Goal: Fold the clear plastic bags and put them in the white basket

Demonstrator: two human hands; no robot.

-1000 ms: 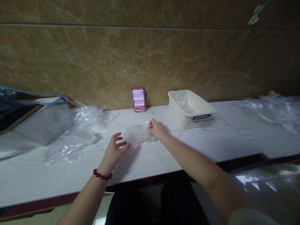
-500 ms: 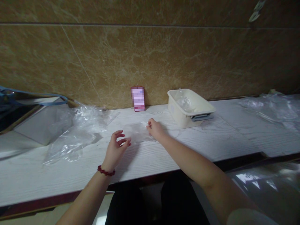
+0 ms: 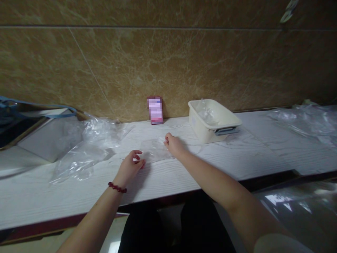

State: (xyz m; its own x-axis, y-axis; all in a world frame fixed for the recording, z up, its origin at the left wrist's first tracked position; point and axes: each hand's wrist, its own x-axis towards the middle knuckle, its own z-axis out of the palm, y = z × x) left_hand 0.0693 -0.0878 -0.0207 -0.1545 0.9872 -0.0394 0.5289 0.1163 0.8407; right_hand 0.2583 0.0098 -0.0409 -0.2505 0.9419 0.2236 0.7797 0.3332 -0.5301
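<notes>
A small clear plastic bag [image 3: 155, 150] lies on the white wood-grain table [image 3: 168, 179] in front of me. My right hand [image 3: 172, 144] pinches the bag at its right side, near the upper corner. At the bag's left edge is my left hand [image 3: 133, 164], its fingers curved and apart, with a gap between thumb and fingertips. Whether its fingertips touch the bag I cannot tell. A dark red bead bracelet [image 3: 117, 187] circles my left wrist.
A cream plastic bin [image 3: 201, 130] with clear plastic inside stands right of my hands. A phone [image 3: 156, 110] leans on the marbled wall. Crumpled clear plastic [image 3: 97, 135] and a white box [image 3: 39, 138] with a blue strap lie left; more clear plastic [image 3: 305, 121] lies far right.
My left hand has shifted slightly left and down, its fingers curling a little more. The bag looks flatter on the table. My right hand keeps its pinch almost in place.
</notes>
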